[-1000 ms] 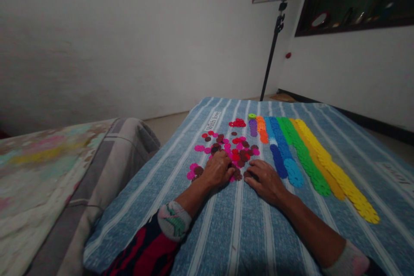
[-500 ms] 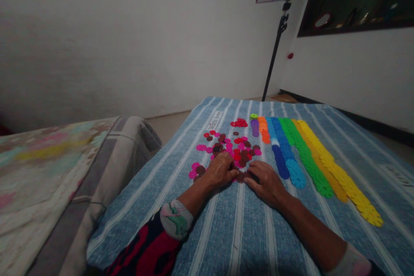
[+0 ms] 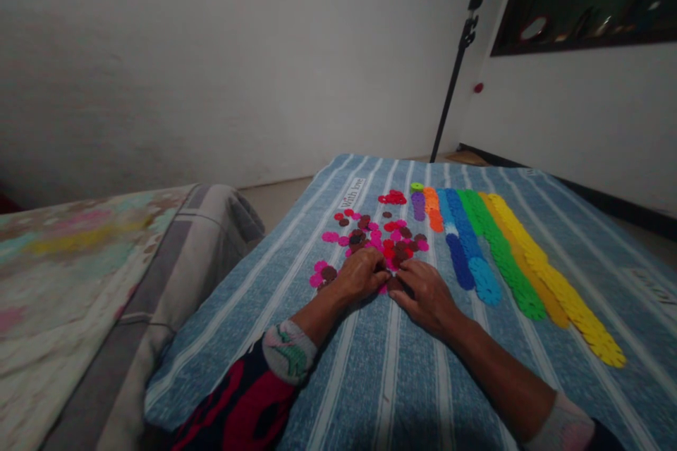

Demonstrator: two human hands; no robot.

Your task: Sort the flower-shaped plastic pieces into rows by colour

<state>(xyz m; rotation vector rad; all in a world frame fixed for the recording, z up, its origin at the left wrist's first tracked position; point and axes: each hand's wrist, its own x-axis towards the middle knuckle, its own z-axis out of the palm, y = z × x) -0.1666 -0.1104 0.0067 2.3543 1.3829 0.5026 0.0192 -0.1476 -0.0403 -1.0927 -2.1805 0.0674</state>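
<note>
My left hand (image 3: 362, 275) rests at the near side of a loose heap of pink, red and brown notched plastic discs (image 3: 376, 234). Its fingers are curled closed, and what they hold, if anything, is hidden. Just to the right, my right hand (image 3: 427, 296) has its thumb and fingers closed around a brown disc (image 3: 395, 283). The fingertips of both hands almost meet. A few pink and brown discs (image 3: 322, 273) lie left of my left hand. Beyond the heap sits a small group of red discs (image 3: 392, 197).
Overlapping rows of yellow (image 3: 582, 313), green (image 3: 508, 264), blue (image 3: 468, 225), orange (image 3: 434, 208) and purple discs (image 3: 419, 206) lie on the striped blue cloth (image 3: 238, 324). A covered surface (image 3: 132, 282) stands at left. Behind the table rises a black stand (image 3: 449, 95).
My right hand has moved left, closing over the brown disc and narrowing the gap to my left hand. The left hand has hardly moved. The view has shifted slightly.
</note>
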